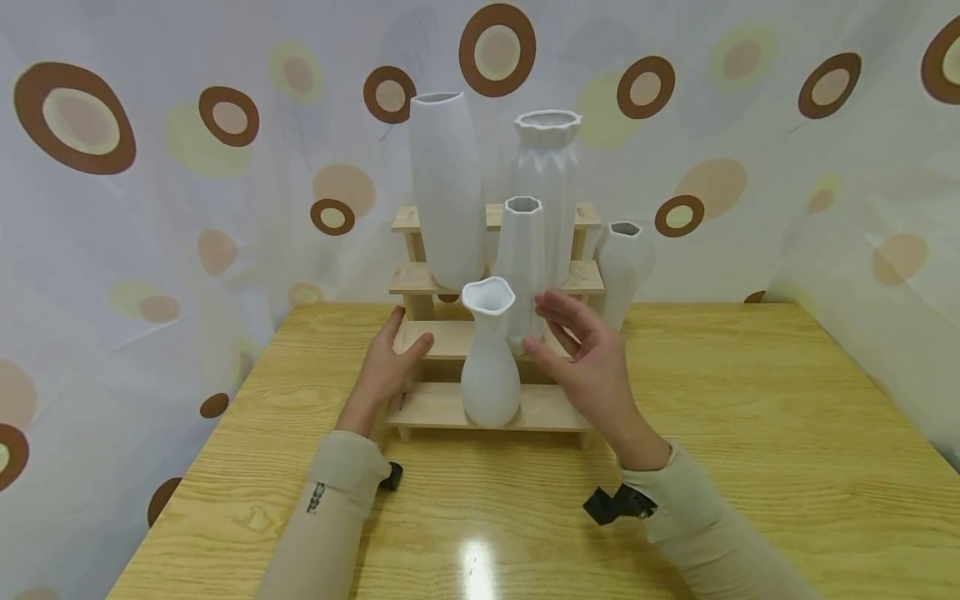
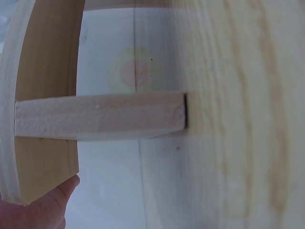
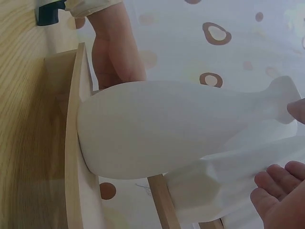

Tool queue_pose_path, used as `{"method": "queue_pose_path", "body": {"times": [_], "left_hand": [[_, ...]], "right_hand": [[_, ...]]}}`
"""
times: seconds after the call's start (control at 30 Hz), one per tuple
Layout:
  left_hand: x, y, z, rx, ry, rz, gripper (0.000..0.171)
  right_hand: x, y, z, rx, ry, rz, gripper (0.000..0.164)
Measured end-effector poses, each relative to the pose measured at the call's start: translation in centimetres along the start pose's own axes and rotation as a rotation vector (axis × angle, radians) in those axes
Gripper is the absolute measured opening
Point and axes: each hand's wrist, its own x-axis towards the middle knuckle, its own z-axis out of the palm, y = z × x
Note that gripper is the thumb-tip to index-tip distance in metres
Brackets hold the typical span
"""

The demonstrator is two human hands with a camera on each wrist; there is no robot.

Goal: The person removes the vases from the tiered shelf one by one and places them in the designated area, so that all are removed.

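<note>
A small white vase [image 1: 491,379] with a wavy flared rim stands on the lowest step of a tiered wooden stand [image 1: 435,408]. Behind it rises a slim faceted vase [image 1: 519,250], one step higher. My right hand [image 1: 592,358] is beside these two, thumb apart from the bent fingers, nothing held; the right wrist view puts its thumb [image 3: 298,110] right by the small vase's rim. At the stand's left end, my left hand [image 1: 386,367] rests with thumb and forefinger spread; the left wrist view has its fingertips [image 2: 71,183] at a board's end.
On a higher step stand a tall smooth vase [image 1: 446,192] and a tall vase with a ruffled rim [image 1: 551,167]. Another white vase [image 1: 618,271] is right of the stand. The wooden table [image 1: 750,417] reaches a patterned cloth backdrop [image 1: 262,192].
</note>
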Motion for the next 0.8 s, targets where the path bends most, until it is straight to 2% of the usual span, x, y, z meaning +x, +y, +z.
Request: {"method": "queue_pose_path", "body": {"times": [0.57,0.8], "left_hand": [[0.0,0.0,-0.1,-0.016,-0.002,0.005,0.089],[0.0,0.0,-0.1,-0.013,-0.001,-0.002,0.089]], "right_hand": [[-0.4,-0.1,0.8,-0.037,-0.012,-0.019,0.056],[-0.6,0.0,1.1,-0.032,-0.03,0.002,0.057]]}}
